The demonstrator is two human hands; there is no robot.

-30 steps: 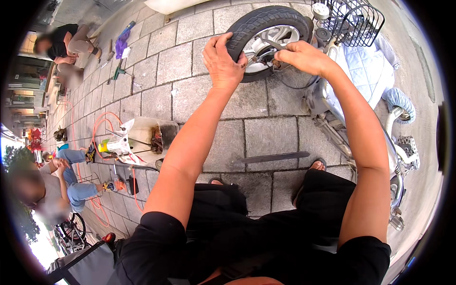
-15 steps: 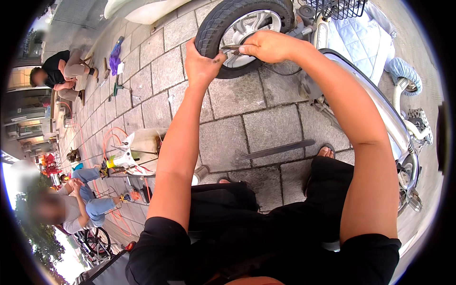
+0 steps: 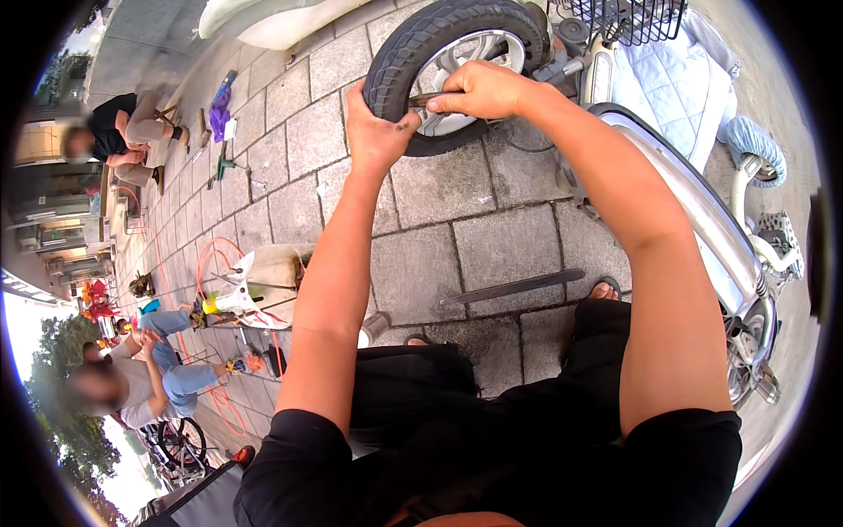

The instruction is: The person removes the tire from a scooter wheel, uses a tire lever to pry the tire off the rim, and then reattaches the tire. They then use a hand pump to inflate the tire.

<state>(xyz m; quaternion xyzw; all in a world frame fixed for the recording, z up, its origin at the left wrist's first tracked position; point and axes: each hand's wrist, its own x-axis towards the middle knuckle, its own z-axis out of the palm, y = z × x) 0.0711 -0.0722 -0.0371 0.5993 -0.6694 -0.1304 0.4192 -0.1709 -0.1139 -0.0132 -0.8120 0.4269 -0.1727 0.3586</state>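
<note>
Left hand point(image 3: 379, 133) clasps a black rubber tyre point(image 3: 397, 61), right hand point(image 3: 487, 90) a slim dark tool point(image 3: 422, 100) at its inner edge. Slipping could scrape skin.

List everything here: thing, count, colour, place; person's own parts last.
Wheel: one, black and silver, top centre
Tool: one, dark, at wheel
Flat bar: one, dark, centre
Basket: one, black, top right
Quilted cover: one, pale blue, upper right
Scooter: one, silver, right
Bundle: one, purple, upper left
Container: one, whitish, left
Hose: count unclear, orange, left
Seated people: two, black and grey tops, left
Other clutter: uncounted, mixed colours, mostly left
Left hand: one, bare, gripping wheel
Right hand: one, bare, holding tool
Feet: two, sandalled, lower centre
</note>
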